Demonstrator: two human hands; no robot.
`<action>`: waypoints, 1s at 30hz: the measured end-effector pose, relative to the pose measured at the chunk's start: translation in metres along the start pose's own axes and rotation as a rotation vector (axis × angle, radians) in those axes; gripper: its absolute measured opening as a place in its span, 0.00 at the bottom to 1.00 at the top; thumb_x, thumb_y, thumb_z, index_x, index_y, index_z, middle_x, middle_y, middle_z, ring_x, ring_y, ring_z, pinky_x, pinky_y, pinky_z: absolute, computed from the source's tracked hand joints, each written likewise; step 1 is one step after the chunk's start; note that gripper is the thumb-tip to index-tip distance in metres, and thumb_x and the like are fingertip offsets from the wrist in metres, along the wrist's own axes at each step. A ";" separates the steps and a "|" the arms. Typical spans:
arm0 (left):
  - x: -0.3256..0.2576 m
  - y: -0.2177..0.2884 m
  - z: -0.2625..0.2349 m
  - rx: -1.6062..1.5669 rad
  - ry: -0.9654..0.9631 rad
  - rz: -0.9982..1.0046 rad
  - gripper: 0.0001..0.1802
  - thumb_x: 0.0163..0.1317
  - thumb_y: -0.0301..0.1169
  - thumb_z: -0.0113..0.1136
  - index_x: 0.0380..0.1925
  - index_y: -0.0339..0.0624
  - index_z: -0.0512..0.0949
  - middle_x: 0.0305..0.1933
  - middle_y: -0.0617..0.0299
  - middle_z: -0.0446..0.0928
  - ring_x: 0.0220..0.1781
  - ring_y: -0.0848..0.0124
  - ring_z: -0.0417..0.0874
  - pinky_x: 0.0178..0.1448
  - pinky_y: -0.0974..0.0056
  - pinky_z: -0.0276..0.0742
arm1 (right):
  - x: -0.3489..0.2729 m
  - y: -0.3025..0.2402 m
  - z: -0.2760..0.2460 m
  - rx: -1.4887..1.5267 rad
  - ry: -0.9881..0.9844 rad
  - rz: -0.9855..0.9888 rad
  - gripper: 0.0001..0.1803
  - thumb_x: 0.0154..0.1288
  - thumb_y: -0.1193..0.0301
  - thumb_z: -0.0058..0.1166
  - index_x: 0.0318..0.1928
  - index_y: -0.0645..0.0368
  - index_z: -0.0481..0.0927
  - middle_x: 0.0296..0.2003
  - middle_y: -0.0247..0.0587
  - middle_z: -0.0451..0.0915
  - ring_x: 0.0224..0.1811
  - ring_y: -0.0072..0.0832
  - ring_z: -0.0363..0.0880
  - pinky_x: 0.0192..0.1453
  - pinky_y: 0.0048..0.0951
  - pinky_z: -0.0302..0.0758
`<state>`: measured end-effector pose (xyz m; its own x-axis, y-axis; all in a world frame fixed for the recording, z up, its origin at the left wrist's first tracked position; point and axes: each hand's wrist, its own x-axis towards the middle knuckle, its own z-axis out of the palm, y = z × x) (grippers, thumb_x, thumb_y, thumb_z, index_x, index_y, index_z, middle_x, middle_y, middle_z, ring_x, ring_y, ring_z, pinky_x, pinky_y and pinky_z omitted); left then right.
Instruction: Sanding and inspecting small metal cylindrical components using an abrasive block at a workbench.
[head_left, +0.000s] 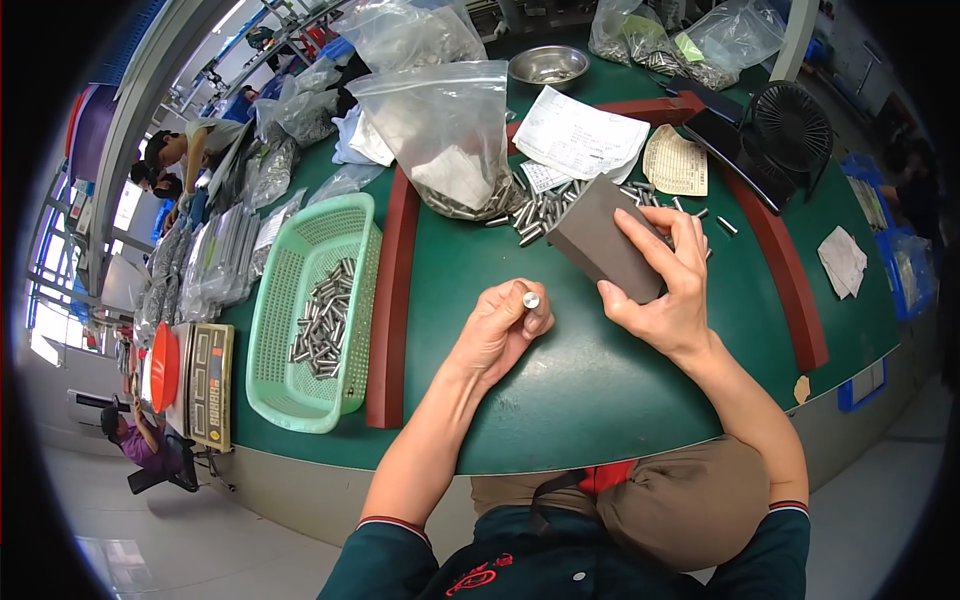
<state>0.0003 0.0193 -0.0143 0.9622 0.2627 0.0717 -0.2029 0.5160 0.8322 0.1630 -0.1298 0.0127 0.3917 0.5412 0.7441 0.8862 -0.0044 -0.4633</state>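
Frame centre: I note left fingers (508, 305) clamped on metal pin (531, 300), end face exposed. Right fingers (645, 243) clamped on dark block (597, 236), upper right of pin. Advise steady block, fingertips clear of pin end.

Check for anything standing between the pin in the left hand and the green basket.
The red bar stands between the pin in the left hand and the basket, running along the basket's right side. The block in the right hand is on the other side, out of that line.
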 end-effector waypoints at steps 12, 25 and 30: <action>-0.005 0.002 0.001 -0.163 0.133 -0.180 0.15 0.66 0.32 0.61 0.48 0.37 0.79 0.46 0.61 0.82 0.43 0.74 0.84 0.49 0.69 0.82 | -0.010 -0.020 0.003 0.035 -0.068 -0.516 0.34 0.32 0.59 0.66 0.48 0.54 0.84 0.50 0.51 0.76 0.42 0.38 0.75 0.42 0.37 0.66; -0.006 -0.002 0.012 0.172 0.260 -0.039 0.17 0.70 0.42 0.57 0.33 0.38 0.79 0.28 0.67 0.74 0.27 0.80 0.68 0.34 0.74 0.64 | -0.002 -0.018 -0.006 0.228 -0.138 -0.283 0.37 0.32 0.62 0.65 0.51 0.61 0.82 0.46 0.54 0.77 0.40 0.42 0.74 0.47 0.39 0.70; 0.001 0.000 -0.001 0.198 0.138 0.257 0.09 0.70 0.32 0.58 0.38 0.37 0.79 0.34 0.67 0.77 0.30 0.80 0.72 0.37 0.71 0.69 | -0.002 -0.001 -0.001 0.050 -0.040 -0.094 0.36 0.33 0.66 0.63 0.51 0.63 0.81 0.44 0.51 0.76 0.41 0.42 0.73 0.47 0.40 0.71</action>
<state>0.0006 0.0208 -0.0148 0.8480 0.4781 0.2287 -0.3827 0.2539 0.8883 0.1615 -0.1317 0.0123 0.2968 0.5702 0.7660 0.9046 0.0893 -0.4169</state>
